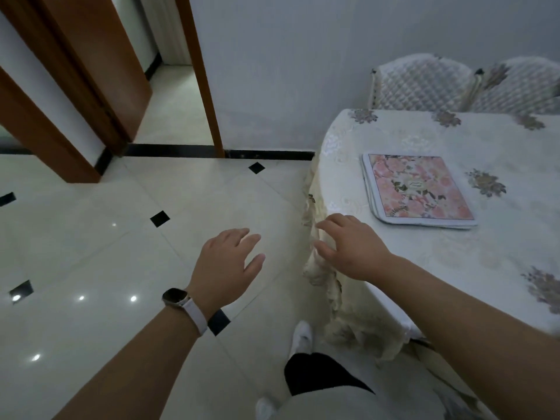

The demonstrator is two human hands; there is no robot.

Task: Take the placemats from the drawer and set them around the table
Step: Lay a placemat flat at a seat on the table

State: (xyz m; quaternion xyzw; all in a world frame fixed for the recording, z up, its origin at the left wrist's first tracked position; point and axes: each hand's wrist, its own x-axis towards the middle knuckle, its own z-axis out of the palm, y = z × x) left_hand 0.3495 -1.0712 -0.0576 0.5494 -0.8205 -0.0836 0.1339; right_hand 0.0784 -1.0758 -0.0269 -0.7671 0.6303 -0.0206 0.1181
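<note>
A pale tiled floor (121, 237) with small black diamond insets fills the left and near part of the scene, and a plain white wall (303, 56) stands at the far side, broken on the left by brown wooden door frames (206, 86). On the right is a table (454, 262) under a cream cloth with flower motifs, and two quilted white chairs (421, 83) stand at its far edge. The placemats (419, 189), pink-flowered with white borders, lie in a flat stack on the left part of the table. The right hand (351, 247) hovers at the table's near left edge, apart from the stack, with its fingers loosely curved, parted and holding nothing; I cannot tell whether they touch the cloth. The left hand (227, 265) hangs over the floor to the left of the table, fingers spread and relaxed, empty. A watch (175, 297) with a white strap sits on the left wrist.
</note>
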